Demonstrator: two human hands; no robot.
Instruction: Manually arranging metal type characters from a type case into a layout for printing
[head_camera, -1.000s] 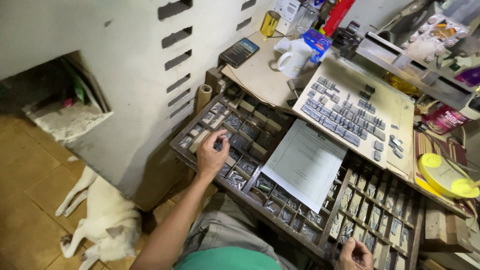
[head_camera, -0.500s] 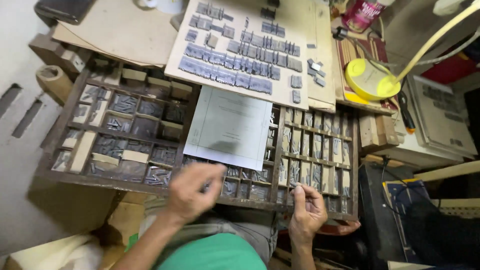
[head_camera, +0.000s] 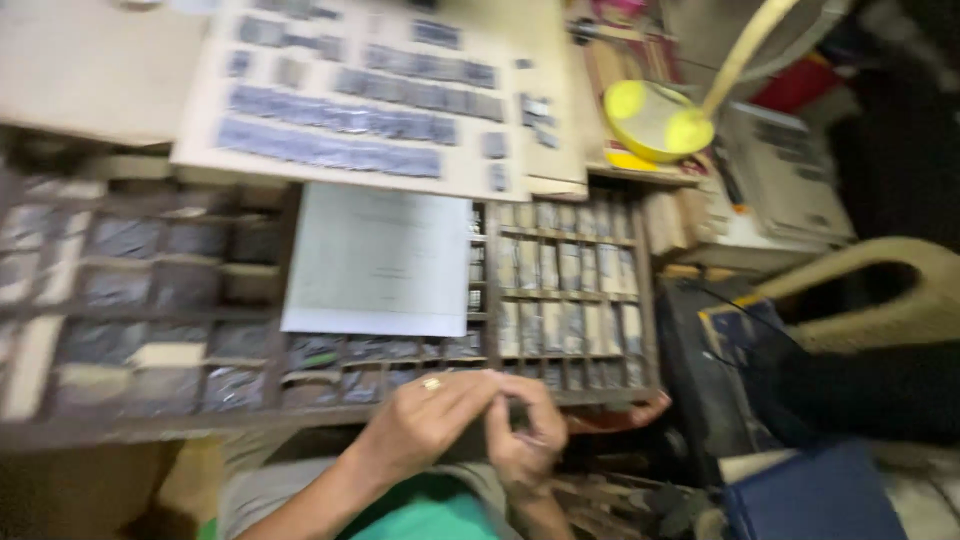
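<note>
Both hands meet at six o'clock over the front rail of the wooden compartment tray (head_camera: 120, 430). The left hand (head_camera: 425, 420), ringed, and the right hand (head_camera: 525, 435) pinch fingertips together; whether either grip holds anything is blurred. At twelve o'clock from them, a white paper sheet (head_camera: 385, 262) covers several compartments; a yellow dish (head_camera: 655, 120) sits at one o'clock.

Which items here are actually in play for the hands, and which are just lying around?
In play:
left hand
right hand
compartmented wooden tray of grey metal pieces
paper sheet lying on the tray
board with rows of grey blocks

Lying about:
yellow dish
cane chair arm
blue cloth
</note>
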